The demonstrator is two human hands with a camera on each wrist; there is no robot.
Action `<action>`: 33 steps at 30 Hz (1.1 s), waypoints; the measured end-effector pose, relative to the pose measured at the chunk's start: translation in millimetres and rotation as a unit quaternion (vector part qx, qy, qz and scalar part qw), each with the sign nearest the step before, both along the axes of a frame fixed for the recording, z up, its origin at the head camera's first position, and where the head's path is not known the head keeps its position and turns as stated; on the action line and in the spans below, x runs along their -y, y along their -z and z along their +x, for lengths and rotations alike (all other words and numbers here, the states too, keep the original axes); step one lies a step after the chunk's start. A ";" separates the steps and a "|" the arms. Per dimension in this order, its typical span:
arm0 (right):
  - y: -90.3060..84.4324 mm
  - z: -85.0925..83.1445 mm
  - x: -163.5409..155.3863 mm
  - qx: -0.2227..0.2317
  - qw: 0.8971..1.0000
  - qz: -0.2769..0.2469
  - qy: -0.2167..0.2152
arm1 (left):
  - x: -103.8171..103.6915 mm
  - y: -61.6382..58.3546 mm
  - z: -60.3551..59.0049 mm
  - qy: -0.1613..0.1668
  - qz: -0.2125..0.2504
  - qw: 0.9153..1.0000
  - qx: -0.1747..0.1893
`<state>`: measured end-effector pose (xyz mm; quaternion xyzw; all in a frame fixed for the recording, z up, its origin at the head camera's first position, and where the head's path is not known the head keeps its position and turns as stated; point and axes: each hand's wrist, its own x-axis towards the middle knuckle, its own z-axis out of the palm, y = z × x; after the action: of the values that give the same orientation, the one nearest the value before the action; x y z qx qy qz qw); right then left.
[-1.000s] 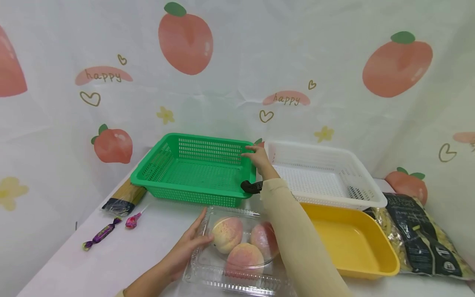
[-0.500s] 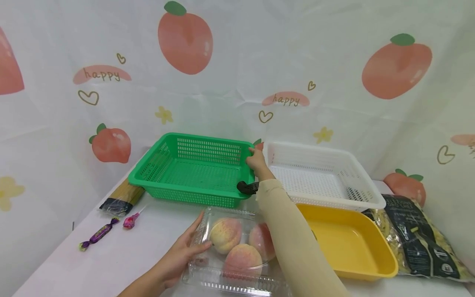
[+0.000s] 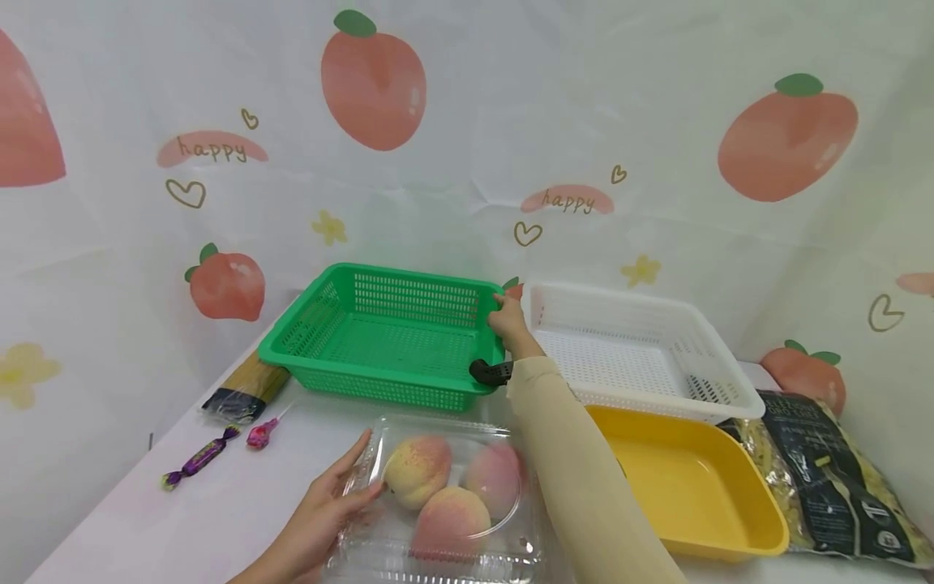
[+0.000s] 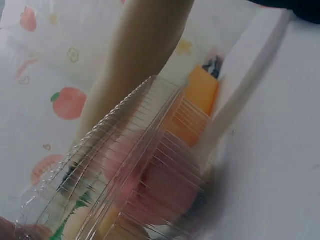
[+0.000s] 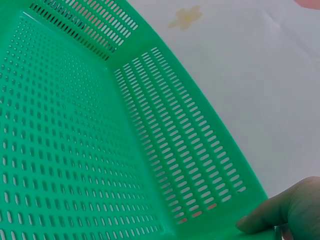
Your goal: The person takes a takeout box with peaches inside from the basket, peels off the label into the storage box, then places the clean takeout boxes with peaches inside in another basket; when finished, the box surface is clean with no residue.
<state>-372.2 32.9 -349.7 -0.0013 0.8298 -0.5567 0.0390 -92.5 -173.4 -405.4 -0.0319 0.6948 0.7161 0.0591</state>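
- Head view: my right hand (image 3: pixel 508 323) is on the far right corner of the green basket (image 3: pixel 387 341), fingers curled over its rim, gripping it.
- Right wrist cam agrees: fingertips (image 5: pixel 280 215) on the green rim, perforated wall & floor fill the rest of the pic.
- Green basket sits at the back of the table (image 3: pixel 219 511), w/ the white basket (image 3: pixel 642 357) just beside it on the right.
- My left hand (image 3: pixel 321 511) lies flat against the left side of the clear clamshell box (image 3: pixel 438 503), fingers straight, touching the lid edge, not wrapped round it.
- Clamshell is at the front, near me, lid down over 3 peaches (image 3: pixel 448 487). Left wrist cam shows its ribbed clear wall (image 4: pixel 130 165) up close, blurry.
- Yellow tray (image 3: pixel 693 487) in front of the white basket, right of my sleeve.
- Pasta bag (image 3: pixel 824 478) at far right, touching the yellow tray.
- Left side: spaghetti pack (image 3: pixel 244 389), 2 wrapped candies (image 3: pixel 219 450) just in front of it, well apart from the clamshell.
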 end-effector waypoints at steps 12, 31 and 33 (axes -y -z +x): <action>2.0 -0.8 3.4 -0.001 1.000 0.001 -0.002 | 63.4 4.7 16.5 0.012 0.019 1.000 0.004; 1.6 -2.7 1.7 0.001 1.000 0.003 0.011 | 123.6 -34.6 10.3 0.099 0.274 0.945 -0.150; 1.5 -3.3 1.7 0.002 1.000 0.002 0.011 | 123.7 -44.7 2.9 0.093 0.278 0.943 -0.157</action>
<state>-375.6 31.1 -351.2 0.0089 0.8310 -0.5551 0.0350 -89.6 -297.2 -360.7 0.1637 0.4681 0.8681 0.0223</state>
